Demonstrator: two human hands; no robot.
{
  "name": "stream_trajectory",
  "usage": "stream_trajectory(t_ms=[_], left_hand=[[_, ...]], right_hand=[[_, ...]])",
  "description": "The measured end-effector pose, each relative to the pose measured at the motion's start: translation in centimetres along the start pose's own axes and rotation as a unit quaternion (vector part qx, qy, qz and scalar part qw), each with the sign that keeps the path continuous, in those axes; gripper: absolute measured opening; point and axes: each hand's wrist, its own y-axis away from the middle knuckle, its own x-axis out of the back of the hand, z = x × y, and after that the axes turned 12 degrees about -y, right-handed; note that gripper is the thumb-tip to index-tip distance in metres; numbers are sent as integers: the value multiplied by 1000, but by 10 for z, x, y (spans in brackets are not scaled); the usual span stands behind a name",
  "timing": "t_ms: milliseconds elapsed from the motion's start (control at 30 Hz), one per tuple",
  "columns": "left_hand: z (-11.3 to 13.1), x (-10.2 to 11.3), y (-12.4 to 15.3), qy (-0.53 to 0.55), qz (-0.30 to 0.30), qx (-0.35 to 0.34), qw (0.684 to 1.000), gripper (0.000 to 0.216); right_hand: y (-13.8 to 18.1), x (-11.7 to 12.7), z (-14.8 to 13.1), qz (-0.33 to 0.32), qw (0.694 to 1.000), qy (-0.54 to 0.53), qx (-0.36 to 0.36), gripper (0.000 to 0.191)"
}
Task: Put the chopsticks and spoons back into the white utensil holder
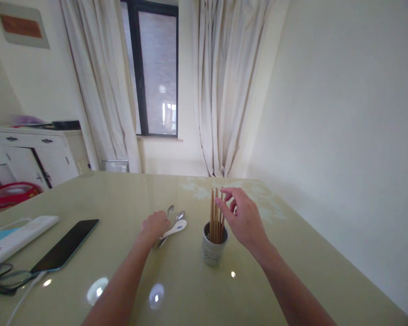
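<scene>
A small grey perforated cup (213, 253) stands on the glossy green table (197, 294) and holds several wooden chopsticks (216, 217) upright. My right hand (243, 219) hovers at the chopsticks' tops, fingers loosely spread and touching or almost touching them. To the left, my left hand (155, 226) is curled over a bunch of spoons (175, 224) lying on the table: a white ceramic one and two metal ones. Its fingers close around their handles.
A dark phone (66, 248) lies at the left, with a white box (18, 235), glasses (3, 280) and a cable beside it. Beyond the table are a white cabinet (37, 156), a red basin (10, 194), curtains and a window. A wall runs along the right.
</scene>
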Motion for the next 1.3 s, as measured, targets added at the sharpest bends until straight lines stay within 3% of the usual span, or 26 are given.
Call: stream_trajectory(t_ms=[133, 200, 300, 367, 467, 533, 600, 667, 800, 900, 1067, 1167, 1300], left_hand=[[1, 15, 2, -12, 15, 10, 1000, 30], [3, 31, 5, -3, 54, 8, 998, 32], [13, 62, 17, 129, 139, -60, 980, 27], [27, 82, 33, 291, 160, -166, 929, 23], [52, 102, 63, 448, 126, -294, 835, 26], [66, 107, 79, 488, 98, -332, 801, 27], [72, 108, 85, 492, 76, -350, 793, 29], [71, 103, 80, 460, 80, -344, 815, 31], [50, 78, 46, 246, 118, -236, 933, 25], [33, 52, 24, 75, 61, -148, 984, 21], [21, 19, 14, -9, -3, -68, 998, 25], [18, 10, 12, -13, -15, -62, 998, 26], [17, 5, 7, -7, -25, -73, 997, 26]], right_hand=[[0, 3, -3, 10, 1000, -13, 1, 26], [-1, 4, -5, 14, 1000, -26, -2, 26], [-1, 4, -8, 23, 998, -62, -14, 28], [-1, 4, -10, 31, 994, -103, -34, 33], [-2, 2, -10, 26, 982, -178, -66, 37], [-2, 3, -10, 23, 973, -219, -71, 34], [-4, 7, -10, 31, 968, -241, -65, 32], [-6, 15, -9, 46, 968, -241, -54, 31], [-12, 37, -5, 68, 980, -182, -43, 31], [-16, 45, 1, 49, 988, -137, -52, 30], [-16, 28, 9, -64, 992, -79, -70, 30], [-13, 15, 13, -119, 990, -28, -69, 36], [-8, 3, 18, -157, 983, -17, -88, 23]])
